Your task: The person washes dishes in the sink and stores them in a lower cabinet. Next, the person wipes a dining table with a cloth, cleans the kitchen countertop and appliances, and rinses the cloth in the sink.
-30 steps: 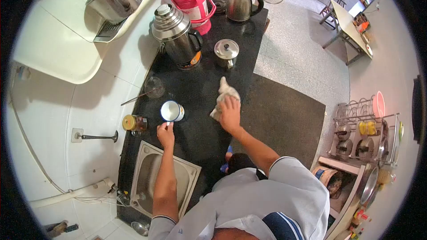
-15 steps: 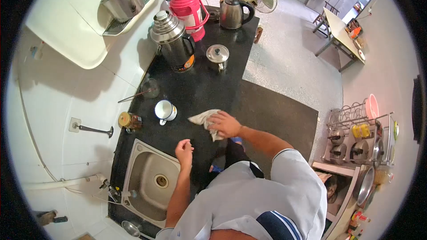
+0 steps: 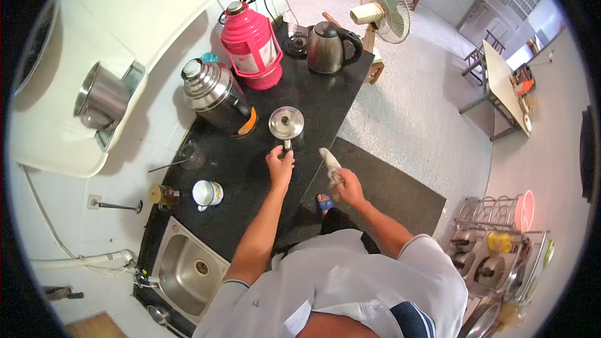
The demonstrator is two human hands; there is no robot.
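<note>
A steel mug (image 3: 286, 124) with a lid and a dark knob stands on the black counter, its handle turned toward me. My left hand (image 3: 280, 166) is at that handle, fingers closed around it. Past the counter's front edge, my right hand (image 3: 348, 186) grips a crumpled pale cloth (image 3: 330, 159), which hangs over the floor side. A white enamel mug (image 3: 208, 194) sits left of my left forearm, close to a jar with a yellowish lid (image 3: 164, 195).
Behind the steel mug stand a steel thermos (image 3: 216, 94), a pink thermos (image 3: 251, 44) and an electric kettle (image 3: 326, 50). The sink (image 3: 191, 263) is at the lower left. A fan (image 3: 385, 12) stands beyond the counter, and a dish rack (image 3: 494, 238) is on the right.
My left hand has moved from beside the sink to the steel mug's handle. My right hand has lifted the cloth off the counter and out past its edge. The view has shifted.
</note>
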